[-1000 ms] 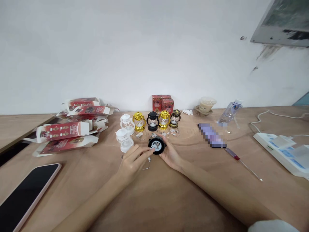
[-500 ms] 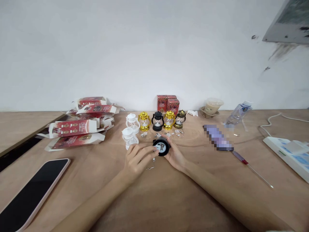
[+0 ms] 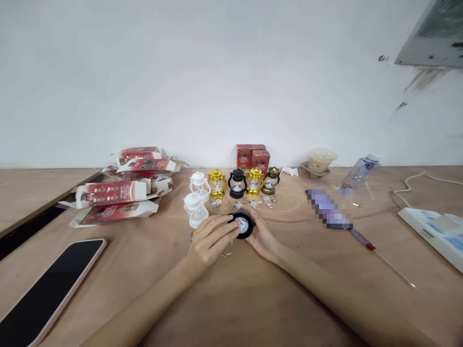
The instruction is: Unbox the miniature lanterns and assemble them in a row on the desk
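My right hand [image 3: 263,236] is wrapped round a small black lantern [image 3: 249,234], tipped so that its round underside faces me. A pale disc with small dark marks fills the middle of that base. From the left, my left hand [image 3: 210,238] lays its fingertips on the rim and the disc; its thumb is mostly hidden. Bent metal wire [image 3: 227,249] lies on the table just below the left fingers. Behind the hands stand two white lanterns [image 3: 196,212], two gold ones [image 3: 217,184], a black one [image 3: 238,184] and a bronze one [image 3: 271,181].
Small metal parts [image 3: 217,204] lie before the lanterns. Flattened red boxes [image 3: 112,193] are piled left, upright red boxes [image 3: 260,161] stand behind. A phone [image 3: 54,289] lies front left. Rightward are a screwdriver [image 3: 369,246], bottle [image 3: 360,173], drink cup [image 3: 320,161] and power strip [image 3: 430,231].
The dark opening seen earlier in the lantern's base is now mostly covered by pale surface. My left fingers have shifted slightly right across the base. The view has tilted a little.
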{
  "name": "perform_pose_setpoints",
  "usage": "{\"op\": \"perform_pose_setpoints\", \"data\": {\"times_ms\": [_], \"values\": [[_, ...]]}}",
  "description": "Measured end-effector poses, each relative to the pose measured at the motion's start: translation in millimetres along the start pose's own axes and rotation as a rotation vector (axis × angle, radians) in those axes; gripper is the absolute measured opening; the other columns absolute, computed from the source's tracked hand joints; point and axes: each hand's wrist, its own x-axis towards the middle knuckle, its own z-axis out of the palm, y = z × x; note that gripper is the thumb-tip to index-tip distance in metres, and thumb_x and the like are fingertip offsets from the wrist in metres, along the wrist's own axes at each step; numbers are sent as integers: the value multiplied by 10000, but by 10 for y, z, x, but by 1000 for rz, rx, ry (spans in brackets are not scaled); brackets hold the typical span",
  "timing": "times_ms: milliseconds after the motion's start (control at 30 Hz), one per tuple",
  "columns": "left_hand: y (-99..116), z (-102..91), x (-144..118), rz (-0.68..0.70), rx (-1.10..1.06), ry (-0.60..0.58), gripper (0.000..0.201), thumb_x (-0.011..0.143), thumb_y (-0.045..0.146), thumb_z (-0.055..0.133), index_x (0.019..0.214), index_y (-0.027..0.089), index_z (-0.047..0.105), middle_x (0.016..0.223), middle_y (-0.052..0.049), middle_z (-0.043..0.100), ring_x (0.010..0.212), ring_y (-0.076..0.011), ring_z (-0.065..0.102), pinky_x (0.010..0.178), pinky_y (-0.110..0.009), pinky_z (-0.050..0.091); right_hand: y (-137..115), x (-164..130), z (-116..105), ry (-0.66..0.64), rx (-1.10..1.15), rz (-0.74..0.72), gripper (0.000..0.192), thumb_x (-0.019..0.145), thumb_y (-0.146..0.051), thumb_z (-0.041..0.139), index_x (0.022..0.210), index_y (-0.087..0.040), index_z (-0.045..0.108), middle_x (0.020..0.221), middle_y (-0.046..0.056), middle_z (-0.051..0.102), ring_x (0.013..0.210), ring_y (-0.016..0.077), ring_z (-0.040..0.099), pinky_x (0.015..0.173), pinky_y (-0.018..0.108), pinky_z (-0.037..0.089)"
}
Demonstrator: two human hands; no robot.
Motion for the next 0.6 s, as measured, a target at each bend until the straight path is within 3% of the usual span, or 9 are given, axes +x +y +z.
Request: {"op": "perform_pose_setpoints", "data": {"times_ms": [300, 600], "values": [[13, 24, -15, -13, 101, -1, 194, 912, 120, 484, 1016, 162, 643, 955, -18, 740, 961, -178, 625, 789, -323, 424, 3, 5, -8, 16, 46, 4, 329, 673, -423, 749, 938, -257, 645, 894, -28, 670, 744, 109, 582, 663, 223, 503], [92, 3, -2, -25, 91, 49, 225, 887, 91, 508, 1043, 192, 635, 928, -11, 747, 960, -185, 659, 841, -359, 403, 27, -7, -25, -49, 71, 67, 311, 688, -423, 736, 913, -225, 652, 872, -16, 677, 763, 111, 597, 669, 218, 503]]}}
